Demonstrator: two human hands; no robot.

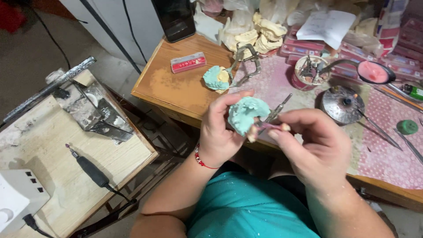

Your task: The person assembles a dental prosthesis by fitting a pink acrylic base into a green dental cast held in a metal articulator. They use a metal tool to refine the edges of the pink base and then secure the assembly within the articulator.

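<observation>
My left hand grips a pale green plaster dental cast mounted on a small metal hinge frame, held above the front edge of the wooden table. My right hand pinches the frame and a pink wax piece at the cast's lower right side. A red bead bracelet circles my left wrist. A second green and cream cast on a metal frame rests on the table just behind my hands.
A red box of tooth pieces lies at the table's back left. A cup of tools, a metal burner, loose metal instruments and a green cap sit right. A black handpiece lies on the left bench.
</observation>
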